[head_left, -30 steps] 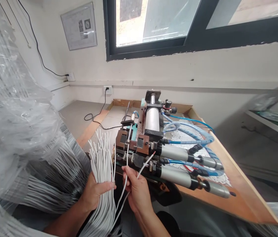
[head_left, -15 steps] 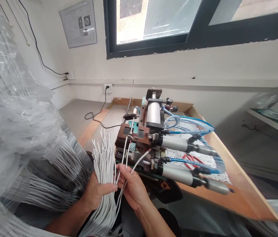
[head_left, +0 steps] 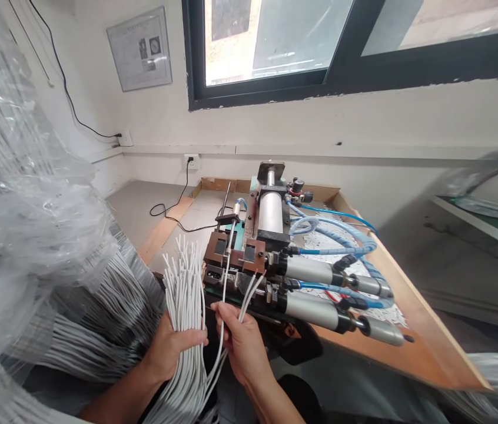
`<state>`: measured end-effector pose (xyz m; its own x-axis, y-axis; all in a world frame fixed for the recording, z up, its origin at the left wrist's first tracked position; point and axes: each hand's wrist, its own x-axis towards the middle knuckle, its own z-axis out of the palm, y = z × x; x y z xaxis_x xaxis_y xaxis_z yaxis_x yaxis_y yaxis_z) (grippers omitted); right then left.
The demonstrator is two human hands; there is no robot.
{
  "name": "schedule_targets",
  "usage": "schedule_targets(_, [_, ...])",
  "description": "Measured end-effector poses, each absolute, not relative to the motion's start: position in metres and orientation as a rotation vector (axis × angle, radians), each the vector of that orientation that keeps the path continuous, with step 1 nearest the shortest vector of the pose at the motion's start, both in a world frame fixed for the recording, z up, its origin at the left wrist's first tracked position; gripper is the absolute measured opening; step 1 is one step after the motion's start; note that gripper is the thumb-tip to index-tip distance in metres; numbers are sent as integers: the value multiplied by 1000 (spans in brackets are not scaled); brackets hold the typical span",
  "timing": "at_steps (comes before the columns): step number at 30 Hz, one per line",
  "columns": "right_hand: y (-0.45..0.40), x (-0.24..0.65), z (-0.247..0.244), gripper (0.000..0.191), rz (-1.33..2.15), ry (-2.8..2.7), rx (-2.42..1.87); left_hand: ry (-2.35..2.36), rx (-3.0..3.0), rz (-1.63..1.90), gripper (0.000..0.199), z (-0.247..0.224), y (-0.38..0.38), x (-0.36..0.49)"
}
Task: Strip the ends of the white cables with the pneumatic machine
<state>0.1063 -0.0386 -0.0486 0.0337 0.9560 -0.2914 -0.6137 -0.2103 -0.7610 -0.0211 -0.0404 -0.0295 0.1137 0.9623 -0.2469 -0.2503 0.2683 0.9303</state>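
Note:
My left hand (head_left: pixel 172 344) is wrapped round a thick bundle of white cables (head_left: pixel 185 294), their cut ends pointing up. Just right of it, my right hand (head_left: pixel 240 338) pinches one white cable (head_left: pixel 224 294) between thumb and forefinger. That cable's upper end reaches into the middle of a pneumatic machine (head_left: pixel 233 253) with brown blocks and silver cylinders. Two more cables (head_left: pixel 249 291) with reddish tips stand up from behind my right fingers, leaning right in front of the machine.
Plastic-wrapped cable bundles (head_left: pixel 112 300) fill the left side. The machine stands in a wooden-edged tray (head_left: pixel 425 330) with white scraps (head_left: pixel 332 235) and blue hoses (head_left: pixel 355 242). A black power cord (head_left: pixel 173 217) crosses the table. A shelf (head_left: pixel 487 224) is at the right.
One cable now reaches into the machine from my right hand, while two red-tipped cables lean right behind my fingers; before, only one leaned there. The view has shifted slightly.

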Motion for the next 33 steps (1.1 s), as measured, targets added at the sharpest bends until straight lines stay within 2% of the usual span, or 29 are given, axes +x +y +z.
schedule_targets(9, [-34, 103, -39, 32, 1737, -520, -863, 1024, 1005, 1073, 22, -33, -39, -25])
schedule_targets(15, [-43, 100, -44, 25, 1384, -587, -1002, 1058, 982, 1088, 11, -30, -40, -25])
schedule_targets(18, [-42, 101, -46, 24, 1352, -484, -1007, 1043, 867, 1090, 16, -30, -39, -25])
schedule_targets(33, [-27, 103, -43, 28, 1557, -311, -915, 1021, 779, 1101, 24, -26, -36, -21])
